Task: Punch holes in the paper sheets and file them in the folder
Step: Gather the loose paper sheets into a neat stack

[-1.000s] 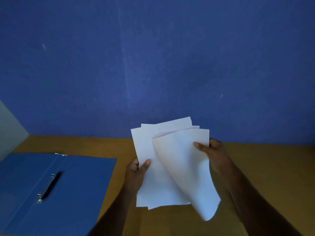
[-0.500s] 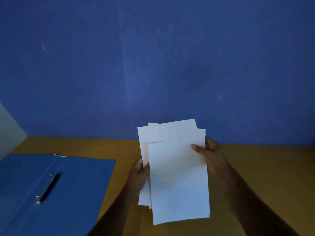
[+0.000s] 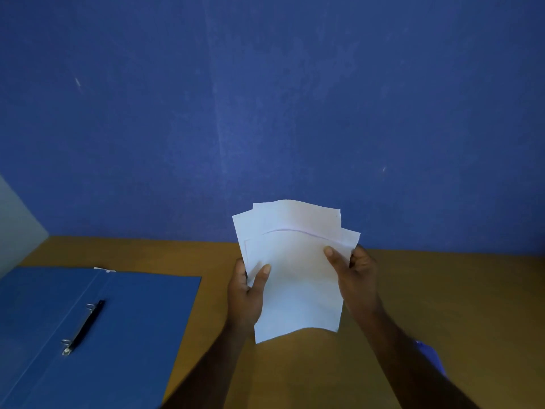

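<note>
A loose bundle of white paper sheets (image 3: 295, 278) is held upright above the wooden table, its tops fanned unevenly. My left hand (image 3: 246, 293) grips the bundle's left edge with the thumb across the front. My right hand (image 3: 358, 278) pinches the right edge, thumb on the front sheet. An open blue folder (image 3: 132, 329) lies flat at the left, with a black two-ring clip (image 3: 84, 327) on its spine. No hole punch is in view.
The wooden table (image 3: 442, 305) runs along a blue wall (image 3: 265, 113). A pale wall (image 3: 17, 225) meets it at the far left. A white tab (image 3: 104, 270) pokes out at the folder's top edge.
The front sheet, curled and hanging low a second ago, has been drawn back against the others. My left thumb now lies across the front of the bundle, and the sheets sit closer together.
</note>
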`<control>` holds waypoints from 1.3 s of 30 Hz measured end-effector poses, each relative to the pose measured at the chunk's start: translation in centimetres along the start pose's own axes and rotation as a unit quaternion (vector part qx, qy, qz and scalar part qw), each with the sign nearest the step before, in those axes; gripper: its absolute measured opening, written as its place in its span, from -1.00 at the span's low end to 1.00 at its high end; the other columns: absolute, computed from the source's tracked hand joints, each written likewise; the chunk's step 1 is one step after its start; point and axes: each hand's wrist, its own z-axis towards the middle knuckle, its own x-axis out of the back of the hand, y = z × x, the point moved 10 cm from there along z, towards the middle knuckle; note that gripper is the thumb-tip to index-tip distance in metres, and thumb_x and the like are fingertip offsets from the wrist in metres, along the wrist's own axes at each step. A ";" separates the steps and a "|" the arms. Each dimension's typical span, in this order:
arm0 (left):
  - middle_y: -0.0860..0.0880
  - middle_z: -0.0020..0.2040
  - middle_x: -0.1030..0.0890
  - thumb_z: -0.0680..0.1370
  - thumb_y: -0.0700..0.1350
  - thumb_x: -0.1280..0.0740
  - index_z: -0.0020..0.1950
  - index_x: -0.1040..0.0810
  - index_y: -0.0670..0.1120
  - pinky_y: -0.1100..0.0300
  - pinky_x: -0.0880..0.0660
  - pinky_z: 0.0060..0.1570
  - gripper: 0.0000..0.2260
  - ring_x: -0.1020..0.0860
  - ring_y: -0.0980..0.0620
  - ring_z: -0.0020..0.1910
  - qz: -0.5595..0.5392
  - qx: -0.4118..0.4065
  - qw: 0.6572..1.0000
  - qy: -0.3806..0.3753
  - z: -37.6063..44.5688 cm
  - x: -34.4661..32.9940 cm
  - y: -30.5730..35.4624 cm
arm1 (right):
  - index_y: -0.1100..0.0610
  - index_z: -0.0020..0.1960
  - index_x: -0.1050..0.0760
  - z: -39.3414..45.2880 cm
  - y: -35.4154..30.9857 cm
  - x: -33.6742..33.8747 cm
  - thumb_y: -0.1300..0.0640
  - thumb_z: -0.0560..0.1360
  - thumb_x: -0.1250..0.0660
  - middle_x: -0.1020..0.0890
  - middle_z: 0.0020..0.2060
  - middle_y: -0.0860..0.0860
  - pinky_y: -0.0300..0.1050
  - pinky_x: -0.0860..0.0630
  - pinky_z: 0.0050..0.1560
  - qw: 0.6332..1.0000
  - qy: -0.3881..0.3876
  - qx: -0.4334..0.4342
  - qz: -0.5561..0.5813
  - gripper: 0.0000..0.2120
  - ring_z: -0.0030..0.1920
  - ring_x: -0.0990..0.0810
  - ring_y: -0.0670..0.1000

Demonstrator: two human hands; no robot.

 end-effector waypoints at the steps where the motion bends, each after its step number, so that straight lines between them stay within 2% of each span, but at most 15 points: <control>1: 0.11 0.18 -0.64 0.56 -0.11 -0.38 0.31 -0.50 -0.05 0.30 -0.53 0.11 -0.68 -0.59 0.18 0.17 -0.003 -0.005 1.000 0.006 0.0 0.1 0.4 | 0.14 0.21 -0.58 -0.2 -0.1 0.0 0.15 0.51 -0.42 -0.72 0.03 0.03 0.03 -0.66 0.04 1.000 0.001 0.006 0.003 -0.73 0.04 -0.71 0.04; 6: 0.10 0.11 -0.65 0.53 -0.14 -0.41 0.25 -0.50 -0.06 0.35 -0.55 -0.01 -0.70 -0.63 0.14 0.10 -0.010 -0.019 1.000 0.019 0.0 0.1 1.1 | -0.07 0.37 -0.40 -0.7 0.5 0.2 0.10 0.48 -0.47 -0.53 0.26 -0.03 -0.03 -0.63 0.13 0.999 0.010 -0.004 -0.048 -0.50 0.20 -0.59 0.01; 10: 0.12 0.09 -0.66 0.52 -0.11 -0.42 0.22 -0.51 -0.01 0.33 -0.57 0.00 -0.72 -0.63 0.15 0.09 -0.010 -0.022 1.000 0.019 -0.1 -0.1 1.5 | -0.14 0.37 -0.34 -0.7 0.1 0.3 0.14 0.48 -0.47 -0.51 0.27 -0.02 -0.11 -0.60 0.14 0.998 0.005 0.024 -0.065 -0.44 0.22 -0.57 -0.02; 15: 0.29 0.05 -0.65 0.60 -0.20 -0.32 0.12 -0.51 0.10 0.42 -0.51 0.01 -0.79 -0.61 0.27 0.08 -0.006 -0.042 0.999 0.003 -0.7 -0.7 3.0 | -0.12 0.37 -0.36 -0.8 1.0 0.3 0.08 0.57 -0.34 -0.54 0.22 0.00 0.04 -0.62 0.15 0.999 -0.004 0.016 -0.028 -0.60 0.22 -0.59 0.07; 18: 0.16 0.11 -0.66 0.58 -0.20 -0.36 0.19 -0.52 0.06 0.35 -0.53 0.07 -0.76 -0.61 0.17 0.14 -0.030 -0.052 0.998 -0.007 -0.7 -0.8 3.5 | -0.16 0.35 -0.38 -0.9 0.8 0.5 0.08 0.58 -0.34 -0.57 0.20 -0.02 0.19 -0.60 0.17 1.000 -0.005 0.016 -0.011 -0.62 0.19 -0.61 0.05; 21: 0.06 0.08 -0.66 0.48 -0.19 -0.47 0.19 -0.51 0.00 0.32 -0.57 -0.02 -0.68 -0.64 0.10 0.09 -0.068 -0.027 0.997 -0.001 -0.5 -0.7 3.3 | -0.17 0.46 -0.23 -1.0 -0.9 0.7 0.15 0.51 -0.42 -0.54 0.19 -0.16 0.02 -0.59 0.18 0.997 -0.003 0.062 -0.045 -0.37 0.23 -0.56 -0.03; 23: 0.10 0.05 -0.64 0.45 -0.19 -0.51 0.16 -0.50 0.04 0.35 -0.56 -0.04 -0.65 -0.63 0.16 0.06 -0.062 -0.021 0.998 0.008 -0.4 -0.6 3.6 | -0.08 0.55 -0.11 -1.0 -2.1 1.0 0.19 0.48 -0.46 -0.49 0.23 -0.24 -0.24 -0.51 0.19 0.990 0.006 0.106 -0.093 -0.21 0.29 -0.47 -0.16; 24: 0.12 0.05 -0.64 0.45 -0.19 -0.51 0.15 -0.49 0.05 0.37 -0.55 -0.03 -0.65 -0.62 0.18 0.05 -0.055 -0.023 0.998 0.011 -0.3 -0.6 3.8 | -0.04 0.56 -0.10 -1.0 -2.6 1.1 0.21 0.47 -0.47 -0.46 0.26 -0.25 -0.36 -0.47 0.17 0.985 0.013 0.127 -0.116 -0.19 0.30 -0.42 -0.23; 26: 0.14 0.04 -0.65 0.49 -0.18 -0.48 0.14 -0.52 0.04 0.38 -0.52 0.01 -0.71 -0.61 0.19 0.06 -0.038 -0.043 0.998 0.013 -0.2 -0.6 4.3 | 0.00 0.51 -0.25 -0.9 -3.8 1.2 0.21 0.48 -0.46 -0.44 0.32 -0.14 -0.39 -0.45 0.19 0.969 0.024 0.176 -0.172 -0.32 0.31 -0.39 -0.25; 27: 0.16 0.04 -0.65 0.52 -0.17 -0.45 0.13 -0.53 0.03 0.39 -0.50 0.02 -0.76 -0.61 0.20 0.07 -0.027 -0.054 0.998 0.011 -0.2 -0.7 4.6 | 0.00 0.44 -0.38 -1.0 -4.5 1.0 0.21 0.49 -0.45 -0.44 0.34 -0.04 -0.37 -0.46 0.21 0.956 0.029 0.208 -0.207 -0.44 0.30 -0.40 -0.26; 29: 0.19 0.04 -0.65 0.57 -0.17 -0.38 0.12 -0.55 0.01 0.42 -0.47 0.02 -0.85 -0.60 0.22 0.07 -0.011 -0.072 0.997 0.005 -0.4 -0.9 5.3 | 0.04 0.27 -0.56 -1.5 -5.7 0.6 0.27 0.49 -0.44 -0.46 0.33 0.10 -0.45 -0.44 0.17 0.932 0.031 0.261 -0.251 -0.63 0.24 -0.41 -0.36; 32: 0.18 0.05 -0.66 0.58 -0.18 -0.36 0.12 -0.55 -0.02 0.40 -0.48 0.04 -0.87 -0.61 0.20 0.09 -0.018 -0.084 0.996 0.003 -0.5 -1.0 5.8 | 0.15 0.21 -0.61 -1.8 -6.4 0.2 0.27 0.51 -0.41 -0.47 0.30 0.10 -0.54 -0.39 0.13 0.920 0.025 0.284 -0.271 -0.72 0.19 -0.43 -0.41; 35: 0.16 0.07 -0.66 0.54 -0.21 -0.41 0.14 -0.55 -0.05 0.41 -0.48 0.08 -0.80 -0.60 0.19 0.12 -0.036 -0.089 0.995 0.007 -0.5 -0.9 5.9 | 0.05 0.44 -0.39 -1.2 -5.5 0.5 0.12 0.56 -0.36 -0.40 0.34 -0.11 -0.51 -0.41 0.15 0.943 0.005 0.229 -0.243 -0.54 0.20 -0.48 -0.29; 37: 0.14 0.09 -0.66 0.51 -0.20 -0.45 0.17 -0.55 -0.05 0.34 -0.50 0.11 -0.74 -0.61 0.16 0.13 -0.039 -0.076 0.996 0.003 -0.3 -0.9 5.2 | 0.00 0.54 -0.17 -0.9 -4.2 0.9 0.14 0.54 -0.39 -0.41 0.32 -0.21 -0.47 -0.43 0.15 0.965 -0.002 0.174 -0.197 -0.35 0.22 -0.46 -0.27; 39: 0.08 0.12 -0.67 0.49 -0.18 -0.48 0.21 -0.54 -0.04 0.18 -0.54 0.15 -0.69 -0.62 0.09 0.15 -0.035 -0.057 0.998 0.001 -0.1 -0.9 4.0 | -0.06 0.55 -0.08 -0.7 -2.5 1.3 0.19 0.52 -0.41 -0.45 0.32 -0.21 -0.30 -0.50 0.22 0.981 -0.005 0.130 -0.147 -0.26 0.32 -0.44 -0.21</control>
